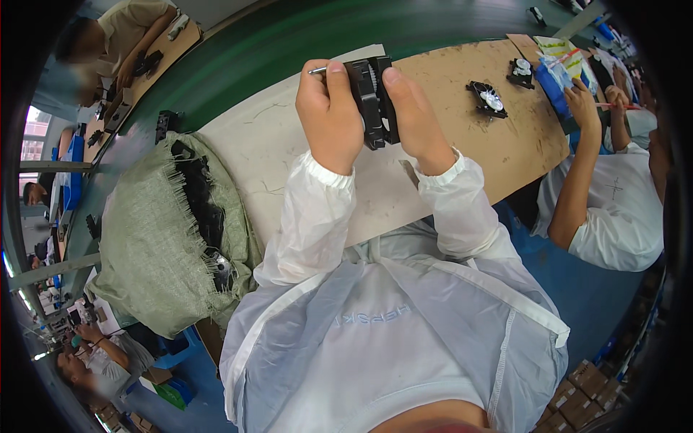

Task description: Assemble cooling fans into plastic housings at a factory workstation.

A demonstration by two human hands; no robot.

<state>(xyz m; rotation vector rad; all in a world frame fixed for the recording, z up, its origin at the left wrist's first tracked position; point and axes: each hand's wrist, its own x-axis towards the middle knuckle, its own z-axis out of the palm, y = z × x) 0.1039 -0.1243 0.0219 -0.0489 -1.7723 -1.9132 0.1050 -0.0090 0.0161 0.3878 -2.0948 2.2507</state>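
Above the table, both my hands grip a black plastic mechanical part (370, 105) with a ribbed or toothed strip along its middle. My left hand (328, 115) is closed on its left side. A thin metal rod (316, 71) sticks out to the left past that hand's thumb; whether it belongs to the part I cannot tell. On the other side, my right hand (419, 115) is closed with its thumb on top of the part. The fingers beneath the part are hidden.
A green woven sack (155, 231) of black parts stands at the left. Two black-and-white assemblies, one nearer (489, 99) and one farther (521, 72), lie on the brown tabletop (455, 72). Behind runs a green conveyor belt (289, 43). A co-worker (606, 187) sits at the right.
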